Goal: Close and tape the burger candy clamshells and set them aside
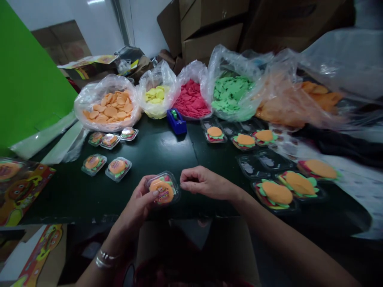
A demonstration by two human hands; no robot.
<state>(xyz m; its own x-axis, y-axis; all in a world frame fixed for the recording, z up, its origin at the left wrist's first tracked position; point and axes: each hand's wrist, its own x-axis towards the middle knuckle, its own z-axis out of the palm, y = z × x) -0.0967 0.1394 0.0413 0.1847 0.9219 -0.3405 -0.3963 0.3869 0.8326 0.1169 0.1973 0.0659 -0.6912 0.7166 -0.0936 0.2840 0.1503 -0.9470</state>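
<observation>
My left hand [143, 200] grips a clear plastic clamshell box [163, 188] with a toy burger inside, its thumb pressed on the printed lid. The lid is down over the orange bun. Just right of the box, my right hand [200, 182] is closed, thumb and fingertips curled together; anything pinched there is too small to make out. A small gap separates it from the box. Beyond the hands stands a blue tape dispenser [176, 121]. Closed burger boxes [118, 169] lie to the left. On the right are open boxes with uncovered foam burgers [274, 193].
Along the back sit plastic bags of orange discs [112, 108], yellow pieces [155, 94], red pieces [192, 100] and green pieces [230, 93]. Another bag with orange pieces [320, 93] is at right. A printed display carton [26, 189] stands left. Cardboard boxes [212, 40] rise behind.
</observation>
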